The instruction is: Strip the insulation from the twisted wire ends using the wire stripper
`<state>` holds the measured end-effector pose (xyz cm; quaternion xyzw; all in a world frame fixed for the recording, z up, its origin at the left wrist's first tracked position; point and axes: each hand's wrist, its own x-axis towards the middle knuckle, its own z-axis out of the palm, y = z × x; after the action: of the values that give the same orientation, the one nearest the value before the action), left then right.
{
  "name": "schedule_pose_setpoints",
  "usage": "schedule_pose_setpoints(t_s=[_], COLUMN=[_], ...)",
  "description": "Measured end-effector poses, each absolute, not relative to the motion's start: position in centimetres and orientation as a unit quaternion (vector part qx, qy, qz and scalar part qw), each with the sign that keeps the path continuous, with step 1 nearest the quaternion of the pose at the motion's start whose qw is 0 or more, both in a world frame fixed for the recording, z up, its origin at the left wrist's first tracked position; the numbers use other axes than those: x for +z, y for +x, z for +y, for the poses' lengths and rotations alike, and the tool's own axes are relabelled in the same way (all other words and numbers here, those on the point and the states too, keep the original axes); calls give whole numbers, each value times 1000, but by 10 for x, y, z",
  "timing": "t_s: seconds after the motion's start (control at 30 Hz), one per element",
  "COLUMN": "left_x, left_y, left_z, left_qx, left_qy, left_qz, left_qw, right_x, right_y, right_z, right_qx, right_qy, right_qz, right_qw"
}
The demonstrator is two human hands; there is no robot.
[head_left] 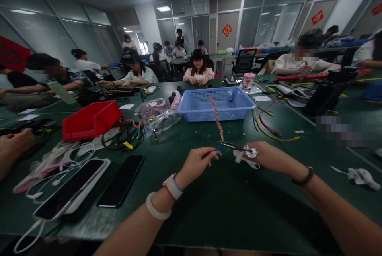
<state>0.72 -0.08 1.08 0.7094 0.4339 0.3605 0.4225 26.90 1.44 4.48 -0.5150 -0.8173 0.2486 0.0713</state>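
Note:
A thin blue wire [220,147] is pinched between the fingers of my left hand [198,162]. From its far end a long, twisted strip of bare copper strands [217,117] reaches up across the front of the blue basket [221,116]. My right hand [261,155] is closed around what look like dark metal scissors [234,146], whose blades meet the wire where blue turns to copper. Crumpled white tissue [246,157] wraps the scissors' handles and hides part of my right fingers' grip.
Left of me lie a black phone [121,182], a white-cased phone [73,188] with earphones and a red bin [92,122]. Beyond it sits a plastic bag of wires [158,116]. Loose wires [270,130] and crumpled tissue [362,177] lie rightward. Several people sit around.

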Motion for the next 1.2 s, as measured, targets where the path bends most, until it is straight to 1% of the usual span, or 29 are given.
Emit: schedule_pose_setpoints(t_s=[0.13, 0.3, 0.37, 0.47, 0.63, 0.8, 0.97, 1.07, 1.2], left_x=[8, 6, 6, 4, 4, -2, -10, -7, 0], left_y=[6, 7, 7, 7, 7, 9, 9, 9, 7], left_z=[-1, -1, 0, 0, 2, 5, 8, 8, 6], left_qx=[377, 384, 389, 389, 383, 382, 343, 319, 325], left_qy=[709, 696, 691, 687, 689, 659, 629, 636, 638], left_qz=[427, 415, 409, 414, 411, 430, 430, 439, 438], left_qw=[416, 443, 451, 453, 458, 485, 549, 548, 544], right_x=[45, 37, 32, 24, 11, 5, -1, 0, 3], right_y=[269, 269, 269, 268, 265, 257, 258, 258, 254], right_z=[11, 11, 11, 10, 12, 12, 14, 14, 12], right_qx=[295, 410, 477, 574, 672, 725, 751, 757, 765], right_qy=[-472, -387, -369, -382, -360, -364, -358, -364, -355], right_qz=[-829, -823, -795, -723, -645, -577, -547, -536, -530], right_qw=[60, 69, 63, 39, 60, 99, 94, 90, 89])
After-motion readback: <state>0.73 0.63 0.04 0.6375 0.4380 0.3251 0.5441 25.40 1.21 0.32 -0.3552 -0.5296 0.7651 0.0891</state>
